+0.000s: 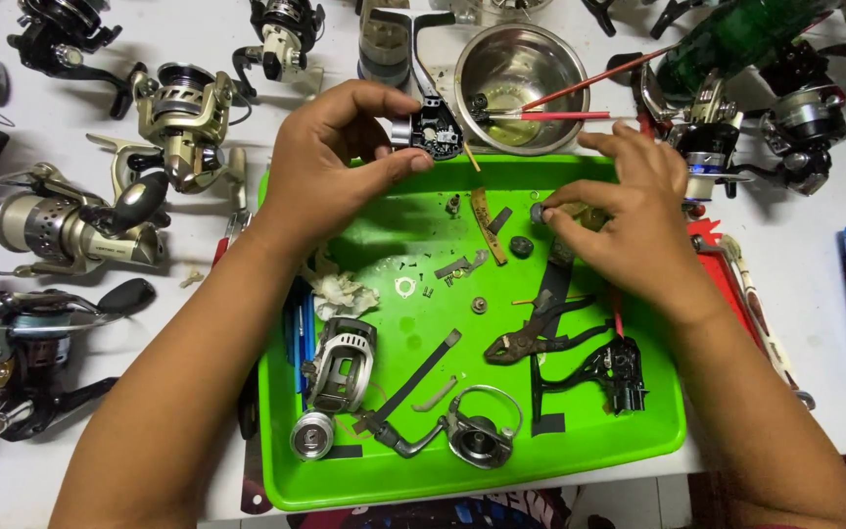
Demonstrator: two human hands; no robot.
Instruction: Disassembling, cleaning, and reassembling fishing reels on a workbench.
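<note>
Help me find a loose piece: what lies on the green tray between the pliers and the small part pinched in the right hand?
In the head view, a dark flat strip lies on the green tray between the pliers and the small round part in the right hand.

A white table (815, 264) carries a green tray (638, 431), fishing reels (183, 122) and a steel bowl (521, 83).

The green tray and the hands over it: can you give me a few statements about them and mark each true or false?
1. The left hand holds a black reel body above the green tray. True.
2. The right hand pinches a small round part. True.
3. The pliers are in the right hand. False: they lie on the tray.
4. The steel bowl sits inside the tray. False: it stands on the table beyond it.
5. Red sticks rest in the bowl. True.
</note>
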